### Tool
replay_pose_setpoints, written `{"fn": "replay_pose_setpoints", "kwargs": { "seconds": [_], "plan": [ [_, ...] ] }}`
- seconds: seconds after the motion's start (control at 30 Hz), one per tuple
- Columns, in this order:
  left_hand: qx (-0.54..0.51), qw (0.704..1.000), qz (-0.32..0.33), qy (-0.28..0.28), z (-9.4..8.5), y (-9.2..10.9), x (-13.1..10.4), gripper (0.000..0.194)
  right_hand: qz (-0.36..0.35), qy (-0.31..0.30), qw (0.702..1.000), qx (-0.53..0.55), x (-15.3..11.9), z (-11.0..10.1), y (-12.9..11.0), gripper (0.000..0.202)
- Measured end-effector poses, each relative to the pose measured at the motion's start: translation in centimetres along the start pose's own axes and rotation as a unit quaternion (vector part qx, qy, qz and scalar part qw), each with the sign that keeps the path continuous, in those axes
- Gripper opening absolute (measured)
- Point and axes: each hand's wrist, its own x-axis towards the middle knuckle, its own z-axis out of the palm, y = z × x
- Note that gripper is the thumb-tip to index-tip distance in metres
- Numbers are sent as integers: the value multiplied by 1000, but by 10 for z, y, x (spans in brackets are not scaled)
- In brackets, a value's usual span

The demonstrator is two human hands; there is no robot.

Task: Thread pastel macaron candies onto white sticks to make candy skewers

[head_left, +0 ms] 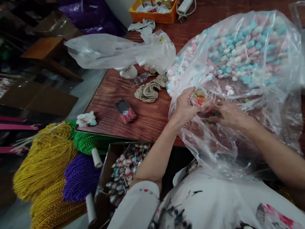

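Observation:
My left hand (185, 106) is closed on the edge of a small clear plastic container (201, 98), a bag or a cup, with red, orange and green pieces inside. Just to its right, my right hand (228, 114) has its fingers bent together beside some green pieces; whatever it grips is hidden. Both hands are over a large clear plastic bag (226, 136) that lies across the table edge and my lap. Pink, blue and white soft pieces (243, 49) fill the far part of this bag.
On the wooden table (103, 104) lie a beige cloth band (150, 89), a dark and red item (125, 110) and a crumpled plastic bag (120, 51). An orange basket (154, 16) stands at the back. Below left are yellow cord bundles (44, 159) and a carton (103, 190).

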Motion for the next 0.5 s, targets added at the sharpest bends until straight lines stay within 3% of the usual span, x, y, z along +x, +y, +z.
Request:
{"fn": "replay_pose_setpoints", "kwargs": {
  "seconds": [0.13, 0.33, 0.5],
  "plan": [
    [22, 1000, -7, -11, 3, 5, -5, 62, 26, 6, 999, -24, 1, 5, -6, 70],
    [9, 1000, 9, -2, 7, 0, -10, 61, -76, 33, 993, 79, 2, 16, -5, 31],
    [-5, 1000, 17, -11, 4, 2, -13, 60, -91, 173, 959, 204, -17, 43, 10, 19]
  ]
}}
